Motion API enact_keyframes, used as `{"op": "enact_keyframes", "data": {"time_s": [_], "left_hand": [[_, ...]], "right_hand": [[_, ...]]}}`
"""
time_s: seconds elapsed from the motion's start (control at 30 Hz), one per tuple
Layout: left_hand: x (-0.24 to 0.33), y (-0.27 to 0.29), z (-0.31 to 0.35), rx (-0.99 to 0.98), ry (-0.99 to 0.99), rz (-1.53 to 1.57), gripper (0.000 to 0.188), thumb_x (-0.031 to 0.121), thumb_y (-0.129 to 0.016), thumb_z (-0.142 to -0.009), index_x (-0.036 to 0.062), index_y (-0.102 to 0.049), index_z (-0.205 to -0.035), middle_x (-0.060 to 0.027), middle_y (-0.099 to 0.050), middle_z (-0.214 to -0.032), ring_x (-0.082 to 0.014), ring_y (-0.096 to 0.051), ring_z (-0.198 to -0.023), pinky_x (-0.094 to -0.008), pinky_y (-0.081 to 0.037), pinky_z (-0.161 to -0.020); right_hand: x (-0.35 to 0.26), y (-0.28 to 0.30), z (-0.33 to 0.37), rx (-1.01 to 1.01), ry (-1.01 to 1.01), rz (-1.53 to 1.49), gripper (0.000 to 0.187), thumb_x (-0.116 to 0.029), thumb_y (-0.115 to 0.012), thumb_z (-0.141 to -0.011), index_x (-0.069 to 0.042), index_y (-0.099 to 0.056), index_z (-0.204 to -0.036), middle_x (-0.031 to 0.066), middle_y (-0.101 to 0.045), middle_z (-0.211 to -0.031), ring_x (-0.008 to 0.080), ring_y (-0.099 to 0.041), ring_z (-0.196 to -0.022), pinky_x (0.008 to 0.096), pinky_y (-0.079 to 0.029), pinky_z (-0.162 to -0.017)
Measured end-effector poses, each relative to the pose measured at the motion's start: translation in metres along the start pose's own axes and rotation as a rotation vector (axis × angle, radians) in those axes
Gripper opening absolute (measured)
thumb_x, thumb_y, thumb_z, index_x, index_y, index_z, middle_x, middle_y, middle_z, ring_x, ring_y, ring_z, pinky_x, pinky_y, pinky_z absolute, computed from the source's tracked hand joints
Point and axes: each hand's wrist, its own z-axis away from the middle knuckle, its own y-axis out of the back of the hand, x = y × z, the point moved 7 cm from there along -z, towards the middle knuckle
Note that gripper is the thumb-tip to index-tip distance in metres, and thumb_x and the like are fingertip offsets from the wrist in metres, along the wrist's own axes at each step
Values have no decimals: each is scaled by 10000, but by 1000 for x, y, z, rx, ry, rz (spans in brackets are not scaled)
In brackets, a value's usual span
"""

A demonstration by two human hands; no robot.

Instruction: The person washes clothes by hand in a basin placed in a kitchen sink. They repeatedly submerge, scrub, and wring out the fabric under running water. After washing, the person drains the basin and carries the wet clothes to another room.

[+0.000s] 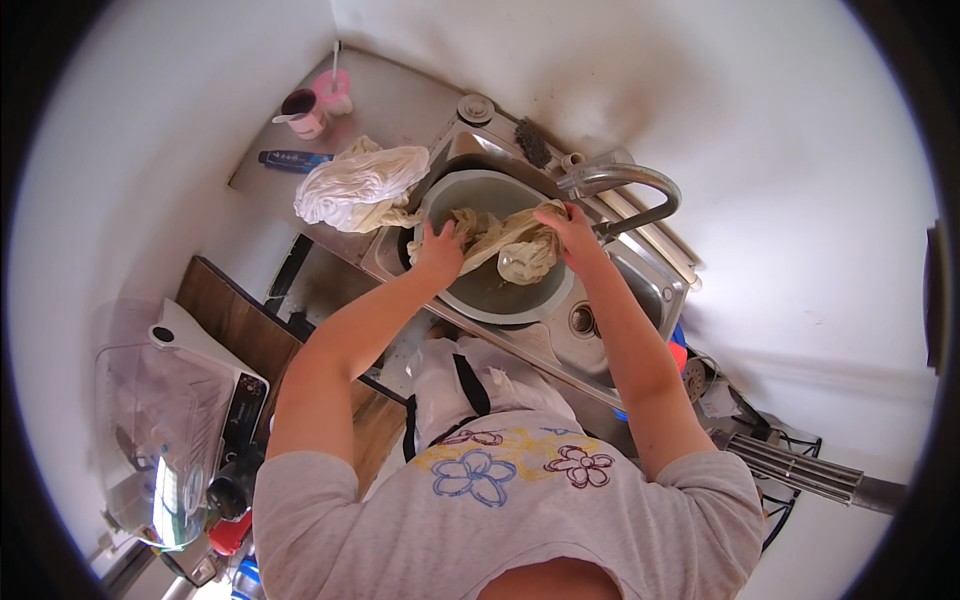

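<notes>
A wet, cream-yellow cloth (527, 262) lies bunched and stretched in a round grey basin (548, 312) holding murky water. The basin sits in the left bowl of a steel double sink (545, 347). My right hand (572, 238) grips the cloth at the basin's right side, near the tap (625, 176). At the left side my left hand (443, 252) has its fingers curled on the same cloth; their tips are partly hidden in its folds. Beside the basin on the left, a heap of white and cream cloth (365, 188) rests on the counter.
The counter (390, 90) also bears a blue tube (294, 160), a pink mug (302, 115) and a pink holder (334, 90). A dark scrubber (532, 143) and a sink strainer (475, 109) sit behind the basin. A drain (583, 319) shows in the right bowl.
</notes>
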Motion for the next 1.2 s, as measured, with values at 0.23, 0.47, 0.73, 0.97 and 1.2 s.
{"op": "enact_keyframes", "data": {"time_s": [0.23, 0.47, 0.73, 0.97, 1.2], "left_hand": [[-54, 44, -1, 272, 312, 985, 286, 312, -585, -852, 42, -607, -943, -179, -612, -906, -348, -583, -884, -430, -459, -753], [-47, 86, -14, 441, 294, 1113, 282, 285, -536, -876, 19, -529, -972, -209, -613, -880, -390, -591, -891, -458, -444, -754], [-33, 85, 16, 35, -3, 211, 420, 227, -697, -756, 70, -516, -1101, -174, -615, -941, -335, -615, -931, -422, -491, -799], [-62, 77, 12, -21, 188, 211, 349, 136, -600, -760, 64, -563, -1100, -129, -640, -908, -330, -628, -921, -434, -489, -797], [-93, 94, 5, 203, 537, 1362, 233, 129, -554, -813, 66, -612, -1030, -77, -669, -791, -228, -658, -800, -362, -516, -647]], "right_hand": [[34, 1, 20, -187, -39, 1232, 865, -439, -823, -633, 33, -421, -1236, 181, -629, -1005, 302, -641, -947, 388, -532, -796], [53, 37, 6, -56, 284, 1673, 502, -270, -755, -665, 22, -589, -1037, 194, -662, -993, 353, -640, -950, 423, -525, -757], [34, 75, 9, -110, 207, 527, 478, -257, -729, -706, -19, -551, -1081, 201, -630, -1026, 356, -622, -950, 407, -502, -792], [28, 36, 58, -368, 593, 1597, 660, -287, -723, -719, -48, -405, -1245, 232, -601, -1059, 354, -605, -1000, 442, -487, -822], [-3, 38, 43, -132, 304, 861, 578, -132, -662, -718, -3, -422, -1228, 224, -539, -1231, 351, -560, -1102, 426, -467, -879]]}}
